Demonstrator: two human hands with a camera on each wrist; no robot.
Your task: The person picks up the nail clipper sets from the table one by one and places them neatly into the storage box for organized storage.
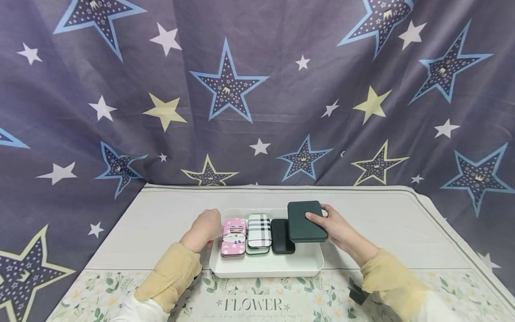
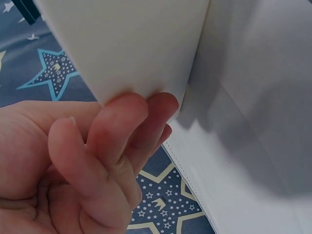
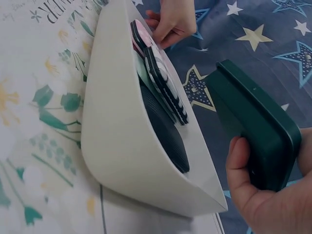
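Note:
A white tray [image 1: 267,267] holds several flat cases. My left hand [image 1: 205,227] is at its left side, and in the left wrist view the fingers [image 2: 119,114] grip the tray wall [image 2: 131,44]. My right hand [image 1: 338,226] holds a dark green flat rectangular box [image 1: 306,221] above the tray's right part, thumb on its top face. In the right wrist view the green box [image 3: 258,126] is tilted and apart from the tray. Inside the tray lie a pink cartoon case [image 1: 233,243], a white plaid case [image 1: 259,230] on a pale green case [image 1: 257,251], and a black case [image 1: 283,237].
The tray stands on a table with a white cover [image 1: 362,210] and a floral "FLOWER" strip [image 1: 253,305] at the front. A grey star-patterned curtain [image 1: 257,129] hangs right behind the table.

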